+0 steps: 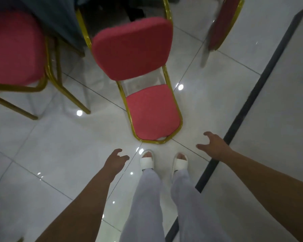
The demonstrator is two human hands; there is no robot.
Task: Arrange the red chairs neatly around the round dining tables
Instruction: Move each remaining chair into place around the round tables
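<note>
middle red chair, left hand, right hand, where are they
middle red chair (132,49), head view, on its larger upper cushion
left hand (115,161), head view, on the back of the hand
right hand (214,145), head view, on the back of the hand

The middle chair (152,112) stands on the floor (51,145) at 12 o'clock from the person's feet (147,160), its back just ahead of them. Its seat points toward the tabletop cloth (47,13), farther off at 11 o'clock. A second chair (16,48) stands at 10 o'clock, against the same cloth and apart from the middle chair. A third chair (224,23) stands at 1 o'clock, well apart. The left hand (115,161) hangs at 9 o'clock of the feet and the right hand (213,145) at 2 o'clock, both near the chair back without touching it. A floor strip (252,105) runs from 5 o'clock to 1 o'clock, under the right forearm.
</note>
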